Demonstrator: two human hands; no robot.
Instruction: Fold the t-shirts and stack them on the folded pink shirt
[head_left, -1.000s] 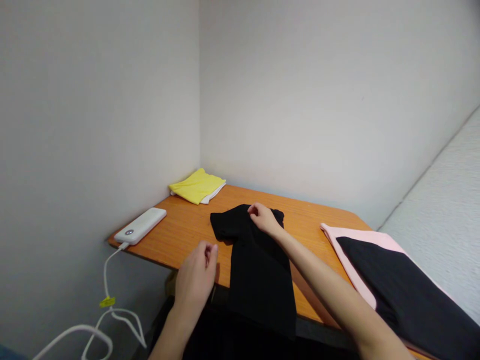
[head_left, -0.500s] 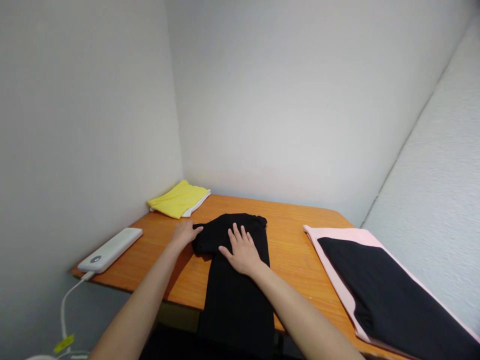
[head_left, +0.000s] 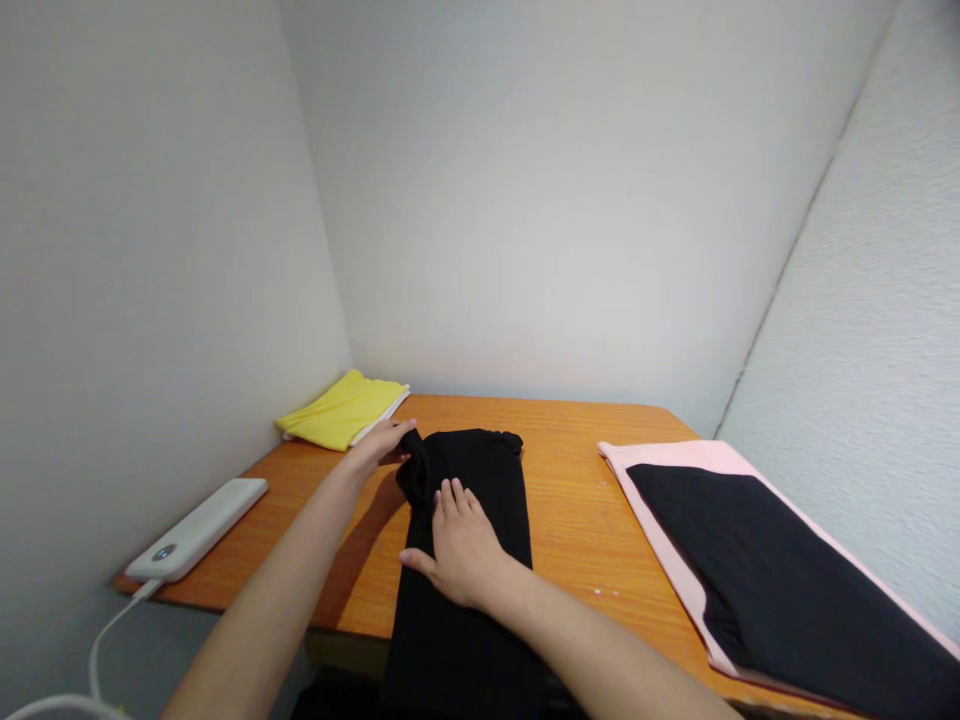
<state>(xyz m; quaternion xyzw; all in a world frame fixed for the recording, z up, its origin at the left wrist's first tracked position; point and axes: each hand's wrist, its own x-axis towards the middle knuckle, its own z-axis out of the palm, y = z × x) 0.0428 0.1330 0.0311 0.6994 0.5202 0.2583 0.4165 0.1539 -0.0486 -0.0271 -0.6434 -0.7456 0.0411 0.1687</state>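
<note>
A black garment (head_left: 480, 470) lies lengthwise on the orange wooden table (head_left: 570, 500) and hangs over its near edge. My left hand (head_left: 384, 444) pinches the garment's sleeve at its far left corner and lifts it inward over the body. My right hand (head_left: 454, 542) rests flat on the middle of the garment, fingers spread, pressing it down.
A folded yellow cloth (head_left: 341, 422) over a white one sits in the far left corner. A white power bank (head_left: 196, 528) with a cable lies at the left edge. A black cloth on a pink one (head_left: 750, 545) covers the right side. Walls close in on three sides.
My left hand came up from the near edge to the garment's left sleeve and is folding it in. My right hand slid from the collar toward me and lies flat.
</note>
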